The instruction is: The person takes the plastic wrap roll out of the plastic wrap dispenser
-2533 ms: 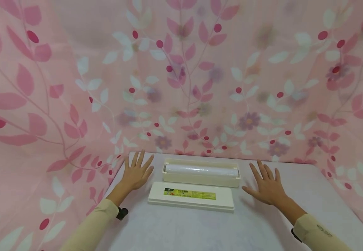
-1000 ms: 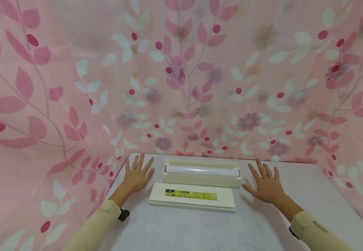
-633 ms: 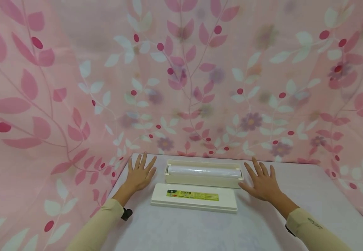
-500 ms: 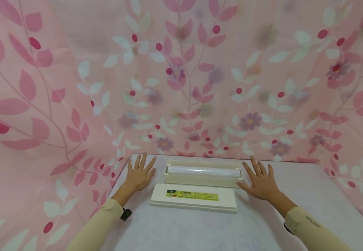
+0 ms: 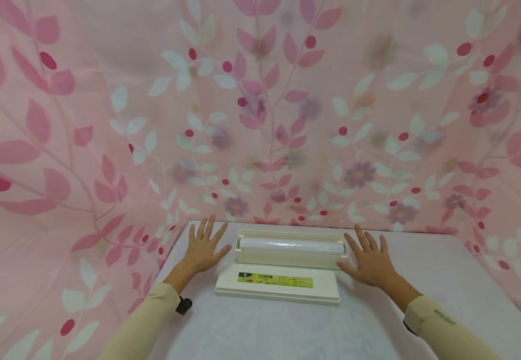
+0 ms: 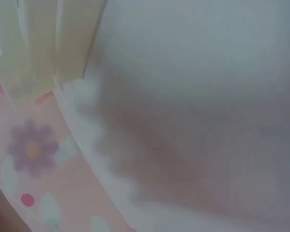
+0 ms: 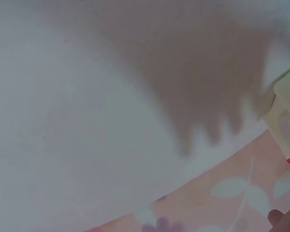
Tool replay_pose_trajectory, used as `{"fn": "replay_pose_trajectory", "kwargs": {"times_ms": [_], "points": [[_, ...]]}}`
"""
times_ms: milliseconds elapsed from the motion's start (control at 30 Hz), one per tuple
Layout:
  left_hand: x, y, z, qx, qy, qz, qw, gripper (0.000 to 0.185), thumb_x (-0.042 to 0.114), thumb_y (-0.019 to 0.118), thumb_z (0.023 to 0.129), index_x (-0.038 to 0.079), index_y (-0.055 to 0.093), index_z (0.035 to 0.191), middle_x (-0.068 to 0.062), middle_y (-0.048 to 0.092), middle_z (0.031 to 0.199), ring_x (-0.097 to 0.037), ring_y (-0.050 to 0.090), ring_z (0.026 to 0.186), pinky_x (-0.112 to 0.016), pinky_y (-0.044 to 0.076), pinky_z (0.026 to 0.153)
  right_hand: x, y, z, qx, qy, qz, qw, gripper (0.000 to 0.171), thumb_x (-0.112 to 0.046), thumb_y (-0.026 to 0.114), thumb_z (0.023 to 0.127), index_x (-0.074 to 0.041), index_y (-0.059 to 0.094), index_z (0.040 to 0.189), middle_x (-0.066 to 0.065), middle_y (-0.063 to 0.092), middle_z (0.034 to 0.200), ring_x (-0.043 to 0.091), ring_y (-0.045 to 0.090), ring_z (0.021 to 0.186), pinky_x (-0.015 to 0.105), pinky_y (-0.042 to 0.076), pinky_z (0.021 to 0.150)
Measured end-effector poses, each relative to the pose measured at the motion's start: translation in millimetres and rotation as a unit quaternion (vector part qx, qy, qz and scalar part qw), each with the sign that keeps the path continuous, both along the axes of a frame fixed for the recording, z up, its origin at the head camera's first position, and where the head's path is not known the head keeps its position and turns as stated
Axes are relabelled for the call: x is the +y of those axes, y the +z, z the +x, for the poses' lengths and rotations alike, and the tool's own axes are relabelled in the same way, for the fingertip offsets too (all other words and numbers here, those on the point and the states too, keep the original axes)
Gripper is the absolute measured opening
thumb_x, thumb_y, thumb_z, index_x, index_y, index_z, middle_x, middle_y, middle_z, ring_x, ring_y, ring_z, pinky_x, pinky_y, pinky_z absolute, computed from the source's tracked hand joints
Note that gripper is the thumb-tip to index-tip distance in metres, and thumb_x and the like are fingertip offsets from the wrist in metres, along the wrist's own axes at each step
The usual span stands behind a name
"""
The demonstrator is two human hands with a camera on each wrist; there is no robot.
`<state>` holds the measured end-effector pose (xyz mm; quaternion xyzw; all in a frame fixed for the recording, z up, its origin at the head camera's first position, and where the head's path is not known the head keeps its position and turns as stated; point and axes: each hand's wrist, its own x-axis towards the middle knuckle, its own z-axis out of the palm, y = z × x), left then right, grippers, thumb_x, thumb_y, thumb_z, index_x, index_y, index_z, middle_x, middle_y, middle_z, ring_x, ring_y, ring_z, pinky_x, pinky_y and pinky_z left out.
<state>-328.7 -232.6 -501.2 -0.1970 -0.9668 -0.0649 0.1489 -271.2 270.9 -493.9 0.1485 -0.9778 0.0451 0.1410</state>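
Between our left hand (image 5: 201, 253) and right hand (image 5: 370, 265): the box (image 5: 287, 258)

We should probably close in level from both ends, leaving the roll (image 5: 292, 245) inside undisturbed. Our left hand is spread wide, back up, holding nothing. Right of its thumb lies the box; between our wrists, the lid (image 5: 271, 292). Our right hand is likewise spread and unladen, thumb at the box's end, contact unclear.
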Motion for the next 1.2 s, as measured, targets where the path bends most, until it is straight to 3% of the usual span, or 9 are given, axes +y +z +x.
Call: {"fn": "replay_pose_trajectory", "kwargs": {"times_ms": [300, 600, 767, 900, 1067, 1200], "points": [[-2, 4.1, -3.5, 0.055, -0.041, -0.004, 0.9976, 0.08, 0.07, 0.039, 0.094, 0.029, 0.02, 0.159, -0.009, -0.008, 0.167, -0.036, -0.005, 0.153, -0.071, -0.002, 0.113, -1, -2.7, -1.0, -0.008, -0.002, 0.015, 1.0, 0.089, -0.067, 0.056, 0.086, -0.012, 0.036, 0.153, 0.02, 0.017, 0.163, 0.045, 0.029, 0.14, 0.073, 0.008, 0.111], [6, 5.8, -6.2, 0.014, -0.048, -0.014, 0.9987, 0.082, 0.063, 0.049, 0.093, 0.03, 0.015, 0.16, -0.006, -0.012, 0.167, -0.035, -0.006, 0.153, -0.07, 0.0, 0.114, -11, -6.3, -5.3, 0.026, 0.033, -0.005, 0.999, 0.087, -0.063, 0.06, 0.085, -0.017, 0.032, 0.154, 0.017, 0.012, 0.165, 0.043, 0.028, 0.141, 0.072, 0.015, 0.11], [13, 6.9, -10.6, 0.026, -0.059, -0.011, 0.9979, 0.083, 0.072, 0.04, 0.093, 0.027, 0.018, 0.159, -0.006, -0.013, 0.167, -0.035, -0.006, 0.153, -0.071, 0.001, 0.113, -15, -8.5, -5.5, 0.048, 0.046, -0.005, 0.998, 0.084, -0.06, 0.063, 0.084, -0.016, 0.039, 0.152, 0.019, 0.021, 0.162, 0.042, 0.033, 0.137, 0.071, 0.018, 0.11], [18, 11.8, -14.1, 0.059, -0.067, 0.001, 0.996, 0.085, 0.077, 0.025, 0.093, 0.023, 0.024, 0.158, -0.011, -0.007, 0.167, -0.036, -0.002, 0.153, -0.071, -0.002, 0.113, -15, -9.4, -7.7, 0.053, 0.048, -0.007, 0.997, 0.083, -0.06, 0.063, 0.084, -0.015, 0.041, 0.15, 0.019, 0.023, 0.162, 0.042, 0.034, 0.137, 0.07, 0.018, 0.11], [23, 15.9, -19.0, 0.098, -0.127, -0.002, 0.9871, 0.088, 0.078, 0.013, 0.093, 0.019, 0.033, 0.155, -0.013, 0.017, 0.165, -0.037, 0.016, 0.15, -0.071, 0.005, 0.114, -19, -9.4, -11.5, 0.054, 0.055, -0.023, 0.997, 0.082, -0.059, 0.063, 0.085, -0.014, 0.041, 0.15, 0.019, 0.023, 0.161, 0.043, 0.037, 0.135, 0.07, 0.019, 0.109], [27, 14.6, -21.4, 0.093, -0.165, 0.017, 0.9818, 0.089, 0.077, 0.015, 0.093, 0.015, 0.035, 0.154, -0.011, 0.019, 0.165, -0.036, 0.02, 0.149, -0.07, 0.006, 0.114, -23, -7.3, -12.2, 0.046, 0.067, -0.04, 0.996, 0.081, -0.055, 0.065, 0.086, -0.015, 0.039, 0.151, 0.019, 0.023, 0.161, 0.044, 0.039, 0.133, 0.069, 0.02, 0.109]]}}
